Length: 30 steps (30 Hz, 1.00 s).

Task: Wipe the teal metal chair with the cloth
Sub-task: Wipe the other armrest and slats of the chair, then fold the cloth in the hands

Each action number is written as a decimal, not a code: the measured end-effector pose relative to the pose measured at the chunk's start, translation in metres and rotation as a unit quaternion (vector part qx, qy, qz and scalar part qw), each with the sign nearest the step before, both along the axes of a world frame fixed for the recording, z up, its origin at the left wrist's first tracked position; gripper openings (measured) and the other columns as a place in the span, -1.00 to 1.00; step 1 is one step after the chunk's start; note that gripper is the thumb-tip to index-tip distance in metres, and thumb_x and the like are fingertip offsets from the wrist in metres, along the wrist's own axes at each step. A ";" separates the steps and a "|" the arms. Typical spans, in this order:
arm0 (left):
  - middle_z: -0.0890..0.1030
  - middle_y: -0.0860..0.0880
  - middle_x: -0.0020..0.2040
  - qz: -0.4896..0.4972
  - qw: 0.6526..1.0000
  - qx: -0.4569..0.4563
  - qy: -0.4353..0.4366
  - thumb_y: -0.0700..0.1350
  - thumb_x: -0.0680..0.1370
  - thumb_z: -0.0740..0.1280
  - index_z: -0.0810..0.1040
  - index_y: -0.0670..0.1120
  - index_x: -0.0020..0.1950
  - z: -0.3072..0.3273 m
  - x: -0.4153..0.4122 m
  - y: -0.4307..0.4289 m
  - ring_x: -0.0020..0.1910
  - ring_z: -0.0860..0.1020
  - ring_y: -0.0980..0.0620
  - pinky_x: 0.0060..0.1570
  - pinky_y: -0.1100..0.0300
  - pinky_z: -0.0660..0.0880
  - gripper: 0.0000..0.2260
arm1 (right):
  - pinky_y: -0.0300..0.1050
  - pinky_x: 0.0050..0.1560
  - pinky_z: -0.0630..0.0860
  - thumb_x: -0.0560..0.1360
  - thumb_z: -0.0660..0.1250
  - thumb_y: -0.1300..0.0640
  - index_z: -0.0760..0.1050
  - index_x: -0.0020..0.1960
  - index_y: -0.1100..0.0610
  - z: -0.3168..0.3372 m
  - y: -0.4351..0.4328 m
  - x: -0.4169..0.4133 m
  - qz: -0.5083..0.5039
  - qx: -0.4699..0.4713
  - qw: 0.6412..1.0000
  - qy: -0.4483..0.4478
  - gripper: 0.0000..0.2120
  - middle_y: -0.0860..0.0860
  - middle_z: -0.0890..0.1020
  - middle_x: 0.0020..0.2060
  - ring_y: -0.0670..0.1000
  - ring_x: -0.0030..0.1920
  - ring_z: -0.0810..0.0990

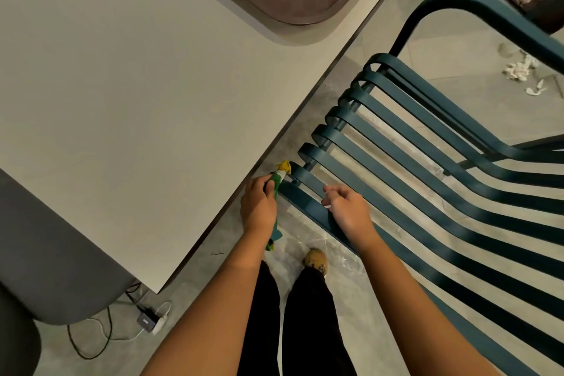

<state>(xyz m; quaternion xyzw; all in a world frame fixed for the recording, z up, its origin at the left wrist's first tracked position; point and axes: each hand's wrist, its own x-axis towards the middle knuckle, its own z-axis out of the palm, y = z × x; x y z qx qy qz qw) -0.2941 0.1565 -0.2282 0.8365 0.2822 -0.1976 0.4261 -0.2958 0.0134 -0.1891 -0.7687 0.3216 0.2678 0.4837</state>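
1. Down and left of the left hand, a power adapter with its cables lies on the floor. The pale table runs its edge just left of that hand.
2. The left hand is curled round a green-and-yellow cloth — one end pokes out beyond the fingers, the other hangs below the wrist.
3. The cloth's upper end touches the rolled front ends of the nearest slats of the teal metal chair, just right of the left hand.
4. The right hand rests over the nearest slat, fingers loosely bent, gripping nothing.
5. Crumpled tissues lie on the floor — well up and right of the right hand.
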 end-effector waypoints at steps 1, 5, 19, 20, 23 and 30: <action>0.46 -0.15 0.25 0.001 1.000 -0.002 0.014 -0.10 0.61 0.11 0.48 -0.13 0.24 0.000 0.002 0.001 0.21 0.45 -0.12 0.11 0.10 0.41 -0.73 | -0.20 0.03 0.33 0.58 0.10 0.18 0.49 0.17 0.19 0.000 0.000 0.000 0.000 0.000 1.000 0.000 -0.73 0.14 0.60 0.08 0.01 0.01 0.48; 0.47 -0.14 0.26 0.039 0.998 0.011 0.046 -0.11 0.62 0.08 0.46 -0.11 0.28 0.008 0.006 0.004 0.23 0.45 -0.12 0.12 0.09 0.41 -0.71 | -0.10 0.17 0.40 0.58 0.09 0.17 0.49 0.17 0.19 0.002 -0.001 0.000 -0.007 0.006 1.000 0.008 -0.73 0.14 0.59 0.09 0.08 0.08 0.51; 0.39 -0.07 0.24 0.023 0.997 -0.047 -0.060 -0.09 0.59 0.18 0.46 -0.10 0.25 0.130 -0.063 -0.013 0.08 0.36 0.16 0.03 0.42 0.28 -0.74 | -0.05 -0.20 0.50 0.57 0.15 0.13 0.48 0.09 0.20 0.090 0.007 -0.016 0.015 0.056 0.998 -0.004 -0.79 0.10 0.55 -0.19 0.02 -0.29 0.49; 0.39 -0.06 0.25 0.021 0.996 -0.053 -0.062 -0.09 0.58 0.18 0.46 -0.09 0.25 0.138 -0.065 -0.018 0.08 0.36 0.16 0.06 0.39 0.29 -0.74 | -0.10 -0.28 0.47 0.57 0.14 0.12 0.46 0.10 0.18 0.098 0.007 -0.019 0.014 0.074 0.997 0.020 -0.79 0.11 0.55 -0.17 0.00 -0.34 0.47; 0.37 -0.03 0.24 0.004 0.995 -0.072 -0.073 -0.10 0.58 0.19 0.44 -0.08 0.25 0.161 -0.065 -0.032 0.09 0.37 0.16 0.10 0.33 0.31 -0.75 | -0.11 -0.32 0.45 0.57 0.13 0.09 0.42 0.12 0.17 0.120 0.003 -0.025 0.005 0.120 0.991 0.052 -0.79 0.14 0.53 -0.06 0.01 -0.34 0.47; 0.32 0.02 0.21 -0.055 0.990 -0.108 -0.069 -0.04 0.52 0.29 0.38 0.02 0.26 0.215 -0.044 -0.059 0.21 0.40 0.07 0.20 0.21 0.35 -0.68 | -0.11 -0.31 0.44 0.56 0.10 -0.04 0.49 0.04 0.15 0.168 -0.018 -0.024 -0.047 0.219 0.975 0.009 -0.69 0.11 0.54 -0.15 0.04 -0.25 0.49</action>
